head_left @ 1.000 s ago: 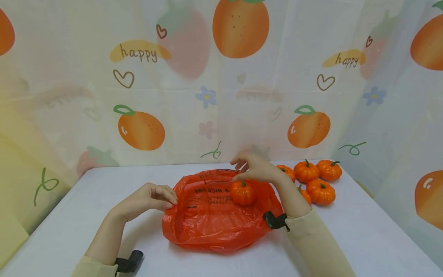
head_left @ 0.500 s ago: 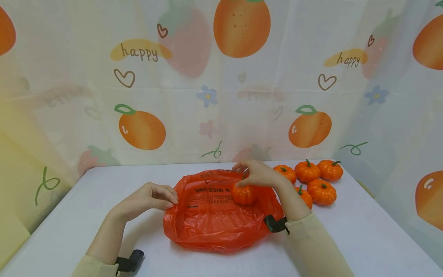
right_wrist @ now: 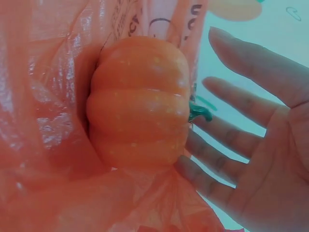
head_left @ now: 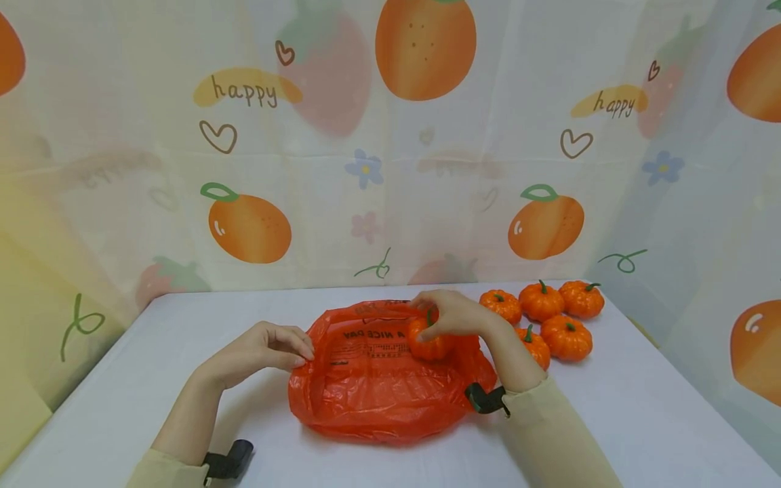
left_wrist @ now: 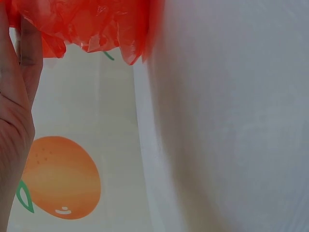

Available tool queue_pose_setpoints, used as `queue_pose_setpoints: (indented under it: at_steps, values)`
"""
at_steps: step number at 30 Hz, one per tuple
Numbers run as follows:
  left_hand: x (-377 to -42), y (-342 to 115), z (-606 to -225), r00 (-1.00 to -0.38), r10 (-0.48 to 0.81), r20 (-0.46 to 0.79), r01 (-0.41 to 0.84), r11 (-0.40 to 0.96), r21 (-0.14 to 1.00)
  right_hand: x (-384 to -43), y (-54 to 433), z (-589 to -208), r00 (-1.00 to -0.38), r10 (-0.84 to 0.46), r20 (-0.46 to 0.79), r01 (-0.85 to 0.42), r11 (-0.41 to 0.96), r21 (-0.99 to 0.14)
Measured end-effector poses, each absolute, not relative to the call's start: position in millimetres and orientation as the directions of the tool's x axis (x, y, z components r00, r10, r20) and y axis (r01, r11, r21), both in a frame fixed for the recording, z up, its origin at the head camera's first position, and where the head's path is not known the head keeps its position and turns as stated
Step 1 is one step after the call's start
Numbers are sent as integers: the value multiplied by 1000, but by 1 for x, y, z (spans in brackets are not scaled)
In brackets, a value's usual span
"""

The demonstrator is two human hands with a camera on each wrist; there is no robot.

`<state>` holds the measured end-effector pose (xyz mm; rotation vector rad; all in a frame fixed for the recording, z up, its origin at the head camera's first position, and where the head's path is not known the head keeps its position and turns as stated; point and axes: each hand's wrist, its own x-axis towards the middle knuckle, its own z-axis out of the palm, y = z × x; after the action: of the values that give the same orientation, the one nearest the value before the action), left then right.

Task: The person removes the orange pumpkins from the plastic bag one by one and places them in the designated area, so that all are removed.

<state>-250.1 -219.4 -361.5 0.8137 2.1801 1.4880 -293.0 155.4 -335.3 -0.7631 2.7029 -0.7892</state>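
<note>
A red plastic bag (head_left: 378,400) lies with its mouth spread, printed lettering showing inside. My left hand (head_left: 268,349) pinches the bag's left rim between thumb and fingers; in the left wrist view the fingertips meet the red plastic (left_wrist: 91,24). Inside the bag, at its right, sits a small orange toy pumpkin (head_left: 432,350) with a green stem. Over it is my right hand (head_left: 454,315), thumb in front of the pumpkin. The right wrist view has this hand (right_wrist: 260,140) with fingers spread beside the pumpkin (right_wrist: 140,101), lower fingertips at its edge, thumb apart.
Several more toy pumpkins (head_left: 567,337) stand grouped on the white tabletop (head_left: 616,420), right of the bag and behind my right forearm. A fruit-patterned curtain (head_left: 427,224) hangs along the table's back edge.
My right hand has come down from above the pumpkin to its top, the thumb now in front of it. The pumpkin and my left hand stay about where they were.
</note>
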Motion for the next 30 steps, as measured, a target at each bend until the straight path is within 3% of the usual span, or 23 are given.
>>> queue_pose_setpoints:
  at_steps: [30]
  values:
    - [-250,-219,-362,-762,648,5,241,276,931,-291,155,-352,-802,-576,-160,-414,728,-547]
